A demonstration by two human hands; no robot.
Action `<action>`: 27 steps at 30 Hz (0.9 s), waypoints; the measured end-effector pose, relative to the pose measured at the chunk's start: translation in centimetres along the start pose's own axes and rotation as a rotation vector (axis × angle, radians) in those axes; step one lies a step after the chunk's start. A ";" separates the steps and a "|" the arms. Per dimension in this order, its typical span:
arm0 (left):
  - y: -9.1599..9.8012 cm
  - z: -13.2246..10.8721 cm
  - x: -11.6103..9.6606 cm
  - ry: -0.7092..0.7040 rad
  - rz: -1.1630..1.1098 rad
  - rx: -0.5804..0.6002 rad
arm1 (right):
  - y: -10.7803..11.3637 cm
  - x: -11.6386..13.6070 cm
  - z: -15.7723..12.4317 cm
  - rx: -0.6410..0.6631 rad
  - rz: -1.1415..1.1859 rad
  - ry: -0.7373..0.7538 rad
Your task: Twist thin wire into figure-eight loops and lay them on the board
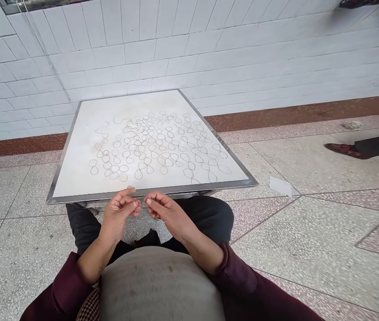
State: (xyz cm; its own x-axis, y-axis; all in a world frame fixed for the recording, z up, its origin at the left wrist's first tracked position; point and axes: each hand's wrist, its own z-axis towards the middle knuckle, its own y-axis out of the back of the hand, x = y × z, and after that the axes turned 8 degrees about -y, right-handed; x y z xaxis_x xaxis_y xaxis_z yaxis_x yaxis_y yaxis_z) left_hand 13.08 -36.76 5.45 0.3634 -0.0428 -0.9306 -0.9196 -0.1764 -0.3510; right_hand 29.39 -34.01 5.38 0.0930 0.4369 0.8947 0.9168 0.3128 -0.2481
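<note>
Right hand (119, 216) at lower centre, fingers curled into a narrow pinch, a small pale speck (131, 189) at the fingertips. Left hand (166, 211) just beside it, also narrowly pinched; anything held there too fine to tell. Dozens of thin dark figure-eight loops (152, 147) across the steel-edged white table (72, 174), just ahead of both hands, below a white tiled wall (189, 58).

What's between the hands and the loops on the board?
Nothing visible blocks them. The left hand and right hand sit at the board's near metal rim; only bare white surface lies between rim and the figure-eight loops.
</note>
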 end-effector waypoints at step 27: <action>-0.7 0.0 -0.5 -0.046 0.144 -0.031 | 0.0 -1.3 0.9 -0.082 -0.287 0.167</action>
State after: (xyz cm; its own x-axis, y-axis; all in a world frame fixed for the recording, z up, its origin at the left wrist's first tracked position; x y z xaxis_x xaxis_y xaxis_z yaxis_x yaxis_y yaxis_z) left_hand 13.54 -36.61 6.11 0.2201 -0.0248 -0.9752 -0.9564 -0.2020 -0.2108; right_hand 28.88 -33.85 3.85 -0.1171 0.1946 0.9739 0.9423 0.3314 0.0471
